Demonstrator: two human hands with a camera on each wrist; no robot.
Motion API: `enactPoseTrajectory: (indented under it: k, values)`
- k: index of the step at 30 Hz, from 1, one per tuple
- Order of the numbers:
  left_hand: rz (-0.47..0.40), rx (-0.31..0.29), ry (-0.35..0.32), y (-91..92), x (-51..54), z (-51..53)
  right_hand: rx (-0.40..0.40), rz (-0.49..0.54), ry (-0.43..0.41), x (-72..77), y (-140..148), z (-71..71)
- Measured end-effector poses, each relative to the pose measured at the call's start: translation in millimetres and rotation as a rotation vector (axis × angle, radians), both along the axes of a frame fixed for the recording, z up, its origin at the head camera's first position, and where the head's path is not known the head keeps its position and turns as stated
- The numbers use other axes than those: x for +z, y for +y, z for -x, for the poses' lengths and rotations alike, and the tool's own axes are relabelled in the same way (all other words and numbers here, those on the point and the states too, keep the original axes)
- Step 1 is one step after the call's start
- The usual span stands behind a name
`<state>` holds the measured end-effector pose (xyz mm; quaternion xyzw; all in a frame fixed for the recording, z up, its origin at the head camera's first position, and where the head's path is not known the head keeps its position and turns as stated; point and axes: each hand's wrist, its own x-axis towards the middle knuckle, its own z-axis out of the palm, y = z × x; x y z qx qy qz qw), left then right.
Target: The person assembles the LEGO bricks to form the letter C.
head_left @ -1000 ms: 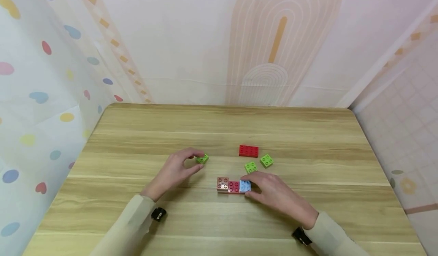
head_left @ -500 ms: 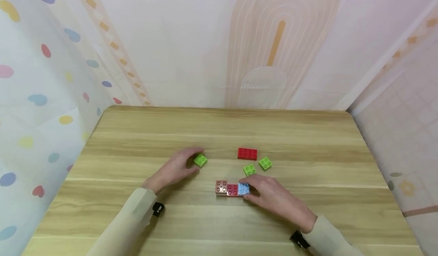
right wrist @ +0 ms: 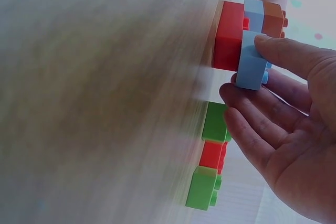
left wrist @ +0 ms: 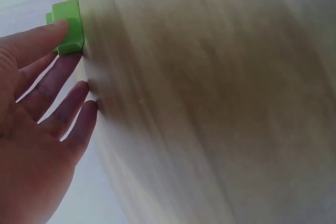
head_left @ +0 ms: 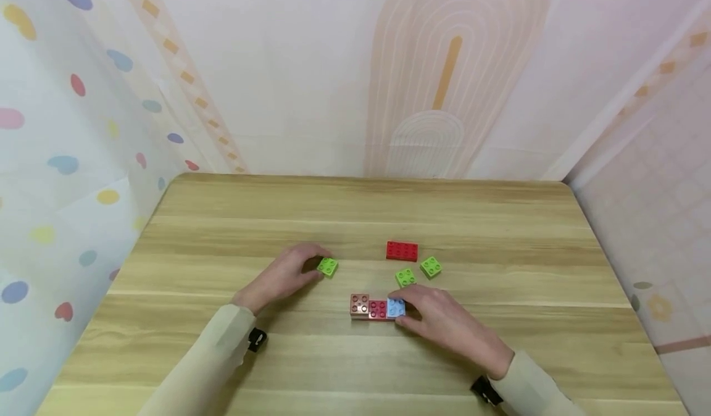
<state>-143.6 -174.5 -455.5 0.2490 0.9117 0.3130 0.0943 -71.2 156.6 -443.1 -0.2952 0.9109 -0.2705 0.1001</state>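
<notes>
My left hand [head_left: 283, 277] holds a small green toy brick [head_left: 328, 266] by its edge between thumb and fingers; the left wrist view has the thumb across the brick's [left wrist: 68, 27] side. Near the table's middle stands a small stack: a long red brick [right wrist: 229, 35] below, a light blue brick [right wrist: 254, 14] on its far end, and an orange-brown brick [head_left: 359, 303] on top of that. On the stack's right end sits another light blue brick [head_left: 396, 307], which my right hand [head_left: 444, 314] pinches between thumb and fingers. Red studs show between both ends.
Behind the stack lie a long red brick [head_left: 402, 250] and two green bricks, one [head_left: 405, 277] close to my right fingers and the other [head_left: 431, 266] farther right. The wooden table [head_left: 250, 206] meets patterned cloth walls at the back and sides.
The green brick at my left hand has turned a little, and my left thumb and fingers have closed in around it. My right hand keeps its pinch on the light blue brick.
</notes>
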Motion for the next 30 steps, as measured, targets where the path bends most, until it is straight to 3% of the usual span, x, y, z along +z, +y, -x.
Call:
enactPoseTrajectory:
  k: [9,22,30]
  values:
    - [0.01,0.037,0.005,8.2,10.3,-4.3,-0.01,-0.006,0.008,3.9,2,0.2]
    - [-0.192,0.096,0.036,15.4,14.8,-40.2,-0.007,-0.005,0.01,2.6,3,-0.9]
    - [-0.238,0.084,0.08,19.6,23.6,-53.3,-0.009,-0.002,0.005,2.9,2,0.3]
